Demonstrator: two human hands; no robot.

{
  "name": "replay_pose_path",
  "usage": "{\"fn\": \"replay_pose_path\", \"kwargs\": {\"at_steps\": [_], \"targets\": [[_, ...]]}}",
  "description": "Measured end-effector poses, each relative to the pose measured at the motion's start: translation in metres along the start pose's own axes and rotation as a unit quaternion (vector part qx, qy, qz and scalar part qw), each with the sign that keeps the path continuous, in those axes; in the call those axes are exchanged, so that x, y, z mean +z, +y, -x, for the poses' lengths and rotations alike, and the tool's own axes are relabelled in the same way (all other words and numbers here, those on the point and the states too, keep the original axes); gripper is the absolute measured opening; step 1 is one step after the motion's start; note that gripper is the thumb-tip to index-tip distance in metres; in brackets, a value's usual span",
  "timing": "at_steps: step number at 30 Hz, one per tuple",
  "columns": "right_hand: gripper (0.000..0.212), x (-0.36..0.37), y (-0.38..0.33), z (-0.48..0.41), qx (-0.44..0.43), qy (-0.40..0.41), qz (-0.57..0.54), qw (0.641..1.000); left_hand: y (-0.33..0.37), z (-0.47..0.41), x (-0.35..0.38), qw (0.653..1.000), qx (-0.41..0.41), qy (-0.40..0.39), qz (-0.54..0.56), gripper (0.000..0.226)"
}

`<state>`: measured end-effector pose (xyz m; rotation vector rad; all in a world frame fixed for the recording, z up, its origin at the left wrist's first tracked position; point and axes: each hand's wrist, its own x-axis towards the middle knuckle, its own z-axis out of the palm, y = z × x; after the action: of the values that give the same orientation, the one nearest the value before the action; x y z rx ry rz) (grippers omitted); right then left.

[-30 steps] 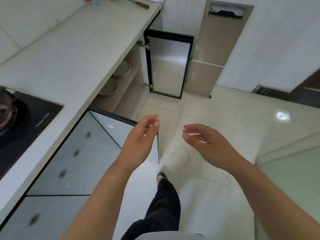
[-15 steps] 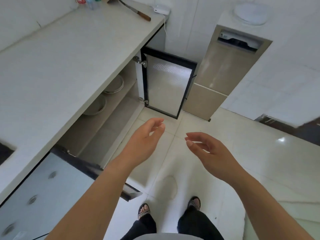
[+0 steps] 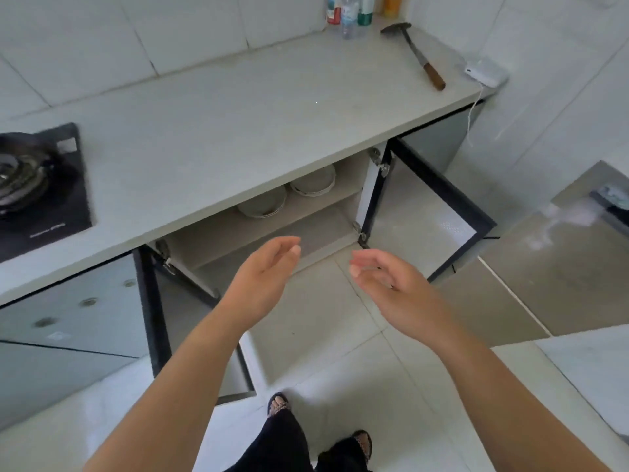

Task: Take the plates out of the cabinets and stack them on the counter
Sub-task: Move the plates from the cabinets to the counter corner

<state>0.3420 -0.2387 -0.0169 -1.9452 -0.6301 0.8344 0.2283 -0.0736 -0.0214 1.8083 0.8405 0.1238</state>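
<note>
So from where I'm watching, both hands are out in front of the open cabinet (image 3: 272, 229) and neither one has anything in it. The left hand (image 3: 262, 281) is loose and open, fingers slightly curled, palm turned toward the other hand. The right hand (image 3: 391, 284) is the same deal, open with relaxed curled fingers, just beside the left with a gap between them. Both hover over the floor in front of the cabinet, not touching anything. The plates are on the upper shelf inside, tucked under the counter (image 3: 238, 124): one stack of plates (image 3: 263, 202) on the left and another plate stack (image 3: 315, 182) just beside it to the right, further back. I can't tell how many are in each. Both cabinet doors are swung wide open, the right door (image 3: 429, 212) sticking out over the floor tiles. On the counter there's a stove (image 3: 37, 185) at the left end, and a spatula (image 3: 417, 52) plus some bottles (image 3: 350, 11) at the far right corner. The middle stretch of counter is bare.
</note>
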Motion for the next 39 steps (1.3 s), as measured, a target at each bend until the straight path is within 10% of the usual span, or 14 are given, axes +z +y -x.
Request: {"fn": "replay_pose_path", "kwargs": {"at_steps": [21,39], "targets": [[0.032,-0.01,0.012,-0.227,-0.021,-0.134,0.085,0.987,-0.031,-0.164,-0.005,0.982,-0.101,0.138,0.073,0.031],[0.035,0.136,0.199,-0.5,-0.096,-0.111,0.062,0.987,-0.263,-0.385,0.037,0.966,-0.059,0.249,0.047,0.029]]}}
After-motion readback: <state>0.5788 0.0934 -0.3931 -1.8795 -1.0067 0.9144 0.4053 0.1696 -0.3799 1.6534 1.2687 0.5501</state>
